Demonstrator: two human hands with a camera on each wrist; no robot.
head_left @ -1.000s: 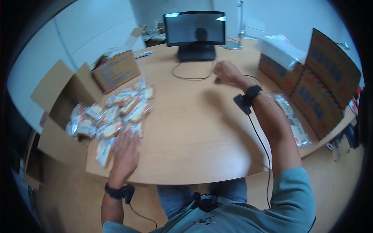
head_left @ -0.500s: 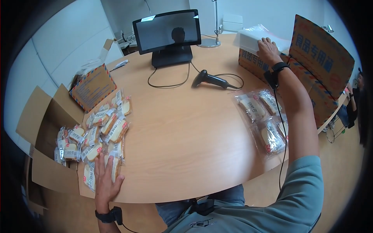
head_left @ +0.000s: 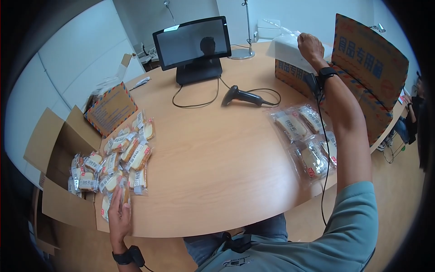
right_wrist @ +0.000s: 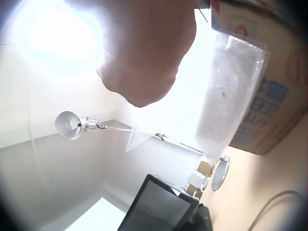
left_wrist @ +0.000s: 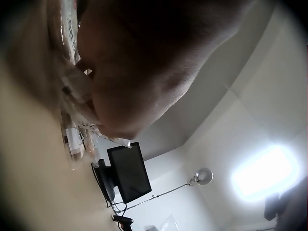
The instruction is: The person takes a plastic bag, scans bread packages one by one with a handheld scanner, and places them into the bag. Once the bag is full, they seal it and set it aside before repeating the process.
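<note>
My left hand [head_left: 120,217] grips a packet of sliced bread [head_left: 126,194] at the near edge of the left-hand pile, the packet tilted up between thumb and fingers. In the left wrist view the hand [left_wrist: 139,72] covers most of the wrapper. Over the stack of clear plastic bags [head_left: 287,52] at the back right, my right hand [head_left: 311,47] is curled, pinching a clear plastic bag [right_wrist: 137,137] that hangs below it in the right wrist view. Its fingertips are hidden by the back of the hand.
Several bread packets [head_left: 136,156] lie beside an opened carton [head_left: 59,136] on the left. More bread, in a clear bag [head_left: 303,140], lies at right. A barcode scanner [head_left: 243,96] and monitor [head_left: 192,43] stand behind; a printed box [head_left: 362,68] has its flap raised.
My right hand went from near the scanner to the plastic bags, then curled and rose slightly. The left hand, flat over the bread before, now has a packet tipped up in its fingers.
</note>
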